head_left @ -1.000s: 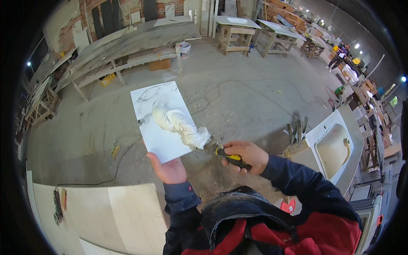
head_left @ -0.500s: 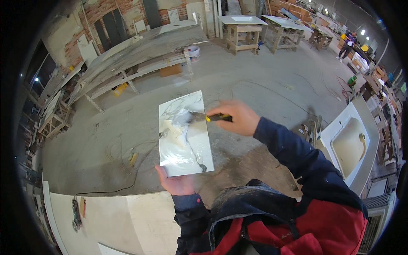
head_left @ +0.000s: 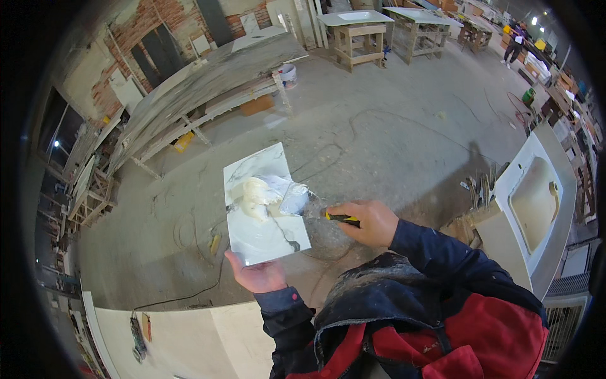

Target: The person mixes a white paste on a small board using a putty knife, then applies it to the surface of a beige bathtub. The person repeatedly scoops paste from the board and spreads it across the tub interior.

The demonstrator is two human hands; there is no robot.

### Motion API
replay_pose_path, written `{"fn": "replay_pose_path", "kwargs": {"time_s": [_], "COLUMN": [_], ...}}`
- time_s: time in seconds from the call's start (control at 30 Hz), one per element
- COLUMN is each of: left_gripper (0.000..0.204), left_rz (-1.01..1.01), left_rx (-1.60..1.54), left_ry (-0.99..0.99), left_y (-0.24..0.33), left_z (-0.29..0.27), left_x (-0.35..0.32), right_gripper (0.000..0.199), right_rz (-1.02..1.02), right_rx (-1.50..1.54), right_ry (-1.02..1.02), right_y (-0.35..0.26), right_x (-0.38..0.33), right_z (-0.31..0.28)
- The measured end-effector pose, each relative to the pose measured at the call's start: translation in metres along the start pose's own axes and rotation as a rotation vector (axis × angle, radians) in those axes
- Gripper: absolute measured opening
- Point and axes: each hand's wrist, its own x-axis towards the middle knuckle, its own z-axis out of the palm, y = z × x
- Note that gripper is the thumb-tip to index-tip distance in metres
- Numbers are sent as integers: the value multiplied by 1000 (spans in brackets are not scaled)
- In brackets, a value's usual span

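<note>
My left hand point(head_left: 260, 275) holds a white marble-patterned tile point(head_left: 265, 227) from beneath its near edge, flat side up. A lump of creamy white paste point(head_left: 259, 196) lies on the tile's upper half. My right hand point(head_left: 368, 222) grips a putty knife point(head_left: 319, 211) by its yellow-and-black handle. The blade rests on the paste at the tile's right side.
A white sink countertop point(head_left: 536, 196) stands at the right, with tools point(head_left: 481, 184) on the concrete floor beside it. Long stone slabs on wooden trestles point(head_left: 208, 88) lie at the back left, a white bucket point(head_left: 288, 74) near them. A pale slab point(head_left: 183, 341) with a tool on it is at lower left.
My right hand has moved the putty knife from the tile's upper middle out to its right side, spreading the paste. The tile has tilted slightly in my left hand.
</note>
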Motion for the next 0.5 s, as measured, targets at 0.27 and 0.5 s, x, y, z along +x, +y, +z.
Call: {"fn": "replay_pose_path", "kwargs": {"time_s": [0.27,0.5], "left_gripper": [62,60], "left_rz": [34,159], "left_rx": [64,207], "left_ry": [87,32], "left_y": [-36,-68], "left_z": [19,51], "left_x": [46,121], "right_gripper": [37,36], "right_rz": [107,128], "right_rx": [-199,-304], "right_ry": [3,-38], "right_y": [18,61], "right_x": [5,68], "right_z": [-18,-47]}}
